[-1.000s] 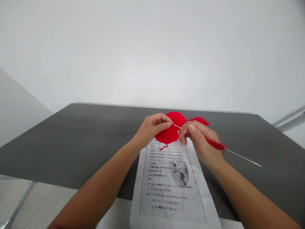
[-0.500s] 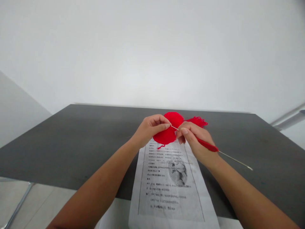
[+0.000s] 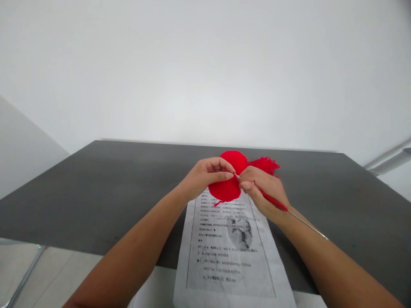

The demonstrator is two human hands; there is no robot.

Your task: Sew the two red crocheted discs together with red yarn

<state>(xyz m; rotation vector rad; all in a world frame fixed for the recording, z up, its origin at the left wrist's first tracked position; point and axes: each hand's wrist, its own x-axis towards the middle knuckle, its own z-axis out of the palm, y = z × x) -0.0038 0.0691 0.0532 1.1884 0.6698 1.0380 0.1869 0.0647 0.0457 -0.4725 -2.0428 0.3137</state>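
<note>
Between thumb and fingers, my left hand (image 3: 210,176) pinches the upper edge of a round red crochet piece (image 3: 224,188), from which a short yarn tail hangs. My right hand (image 3: 265,188) is closed around a crochet hook (image 3: 274,202) with a red handle and metal ends. The hook's front tip meets the crochet piece at my left fingertips; its rear shaft points back over my right wrist. Just behind the hands lies a red ball of yarn (image 3: 234,159), partly hidden by my left fingers. Loose red yarn (image 3: 265,164) spreads to its right.
A printed sheet (image 3: 221,256) with text and a dark picture lies under my hands and overhangs the front edge of the dark table (image 3: 112,192). A white wall (image 3: 205,77) rises behind the table. Metal legs show at lower left.
My right hand has come slightly lower, and the hook's rear end has swung down and left. The crochet piece has shifted a little down and right with my left hand.
</note>
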